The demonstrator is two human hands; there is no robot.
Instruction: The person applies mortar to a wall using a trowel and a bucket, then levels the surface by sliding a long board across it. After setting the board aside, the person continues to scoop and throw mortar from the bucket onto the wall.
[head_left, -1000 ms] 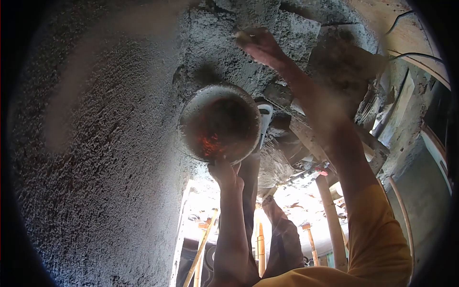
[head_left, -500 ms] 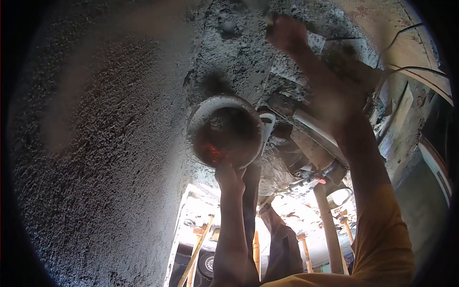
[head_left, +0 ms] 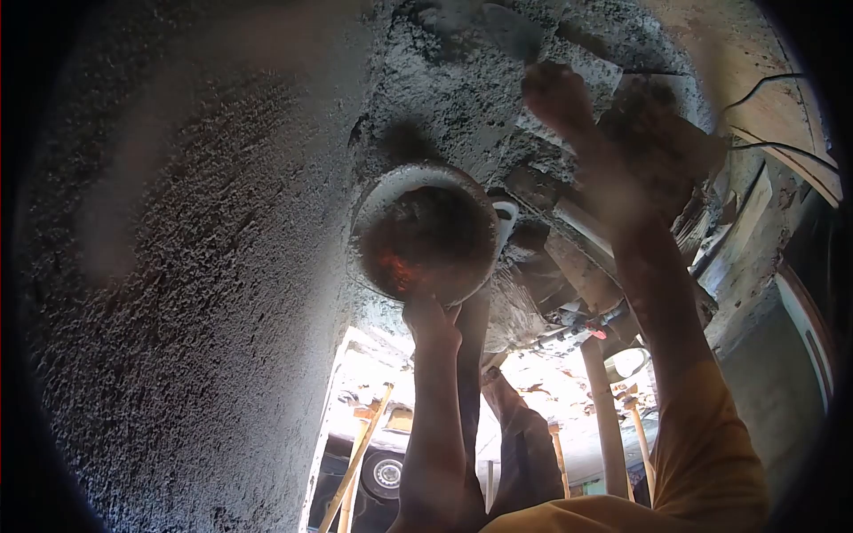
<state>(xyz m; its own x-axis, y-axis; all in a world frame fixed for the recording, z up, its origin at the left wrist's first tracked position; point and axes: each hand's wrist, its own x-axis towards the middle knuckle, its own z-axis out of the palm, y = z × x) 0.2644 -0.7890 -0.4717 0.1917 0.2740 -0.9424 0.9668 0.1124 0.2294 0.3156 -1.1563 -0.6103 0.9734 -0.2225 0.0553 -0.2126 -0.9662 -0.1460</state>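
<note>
Since half a second ago the right hand (head_left: 555, 93) has come lower and further right along the ceiling, and the bowl sits a touch higher in view. Its fingers (head_left: 542, 82) are curled tight together into a fist around the grip of a trowel (head_left: 513, 32). The grip itself is hidden, and the dark blade shows blurred just beyond the knuckles, up and to the left, lying against the wet grey plaster (head_left: 462, 107). Past the wrist the bare forearm runs down to a yellow sleeve (head_left: 711, 462).

Left-hand fingers (head_left: 425, 311) are bunched upward and pressed against the lower edge of the bowl (head_left: 426, 233), bearing it from beneath; how far they wrap round the rim I cannot tell. That left hand (head_left: 433, 327) tops a forearm that rises straight from the bottom of the picture. The bowl stands directly above these fingertips and well below and to the left of the trowel fist. It is close under the ceiling, with a pale rim and an orange patch near its lower left.

Left of both hands spreads rough, pebbly ceiling plaster (head_left: 178, 284). Right of the raised fist hang broken concrete (head_left: 657, 115) and thin cables (head_left: 782, 80). Below the hands, in bright daylight, stand wooden props (head_left: 604, 417) and a wheel (head_left: 386, 471).
</note>
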